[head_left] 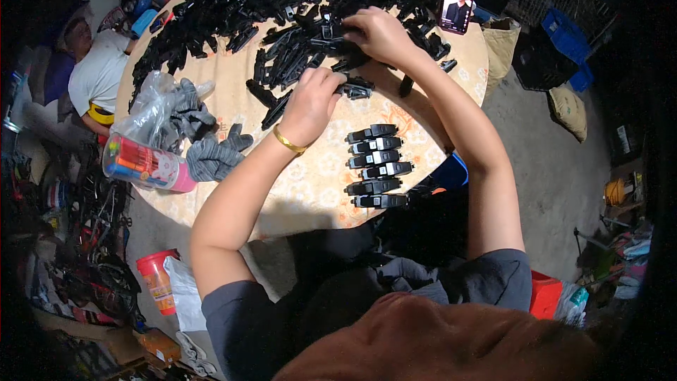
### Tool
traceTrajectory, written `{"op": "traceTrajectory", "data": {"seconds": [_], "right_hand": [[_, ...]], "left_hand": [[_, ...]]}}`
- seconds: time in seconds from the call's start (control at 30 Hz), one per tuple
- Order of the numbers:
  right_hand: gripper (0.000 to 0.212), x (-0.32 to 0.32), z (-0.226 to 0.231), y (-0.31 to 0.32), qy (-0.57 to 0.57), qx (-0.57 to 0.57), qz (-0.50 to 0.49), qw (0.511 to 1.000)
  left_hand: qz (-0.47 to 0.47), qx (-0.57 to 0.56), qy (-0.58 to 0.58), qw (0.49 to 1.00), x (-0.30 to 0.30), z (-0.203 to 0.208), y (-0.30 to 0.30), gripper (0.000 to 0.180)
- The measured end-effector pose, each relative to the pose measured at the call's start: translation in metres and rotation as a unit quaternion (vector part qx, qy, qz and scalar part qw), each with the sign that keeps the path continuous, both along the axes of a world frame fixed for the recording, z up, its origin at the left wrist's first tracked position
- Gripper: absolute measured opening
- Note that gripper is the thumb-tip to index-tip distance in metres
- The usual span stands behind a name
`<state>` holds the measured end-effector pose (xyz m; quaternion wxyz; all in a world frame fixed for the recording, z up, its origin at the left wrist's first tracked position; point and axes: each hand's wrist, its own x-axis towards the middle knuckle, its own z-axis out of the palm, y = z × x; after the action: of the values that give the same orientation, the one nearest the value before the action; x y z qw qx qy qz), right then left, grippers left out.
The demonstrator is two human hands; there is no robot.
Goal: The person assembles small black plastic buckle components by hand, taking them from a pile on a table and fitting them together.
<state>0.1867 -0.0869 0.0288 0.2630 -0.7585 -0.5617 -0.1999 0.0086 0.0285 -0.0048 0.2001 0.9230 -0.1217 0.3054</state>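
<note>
A large heap of small black plastic parts [282, 0] covers the far half of a round table [296, 201]. My left hand [314, 104] is closed at the heap's near edge, its fingertips on a black plastic part [358, 89]. Farther right, my right hand [384, 37] reaches over the heap with its fingers curled together. What its fingertips hold, if anything, is too small to make out. Nearer to me, several black parts with pale labels [375, 159] lie in a column, one below another.
Grey gloves [215, 155], a clear plastic bag [144, 113] and a pink-lidded jar of coloured sticks [144, 164] occupy the table's left side. A phone [458, 1] stands at the far right edge. A person in a white shirt [102, 74] is beyond the left edge. A red bucket [156, 279] stands below.
</note>
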Motion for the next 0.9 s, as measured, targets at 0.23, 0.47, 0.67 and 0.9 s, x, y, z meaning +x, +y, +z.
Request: {"op": "traceTrajectory", "data": {"seconds": [0.23,0.47,0.67,0.9], "right_hand": [[0.027,-0.050,0.005,-0.067,0.178,0.007,0.044,0.983],[0.027,-0.057,-0.012,-0.084,0.240,-0.035,0.122,0.963],[0.024,-0.056,-0.021,-0.087,0.139,-0.058,0.073,0.986],[0.024,-0.059,-0.012,-0.084,0.136,-0.058,0.073,0.986]], "left_hand": [[-0.033,-0.044,0.032,0.998,0.002,0.010,0.002,0.024],[-0.028,-0.433,0.382,0.816,-0.005,0.011,0.001,0.019],[0.061,-0.111,0.163,0.979,-0.013,0.019,-0.018,0.024],[0.059,-0.076,0.114,0.989,-0.009,0.003,-0.006,0.026]]}}
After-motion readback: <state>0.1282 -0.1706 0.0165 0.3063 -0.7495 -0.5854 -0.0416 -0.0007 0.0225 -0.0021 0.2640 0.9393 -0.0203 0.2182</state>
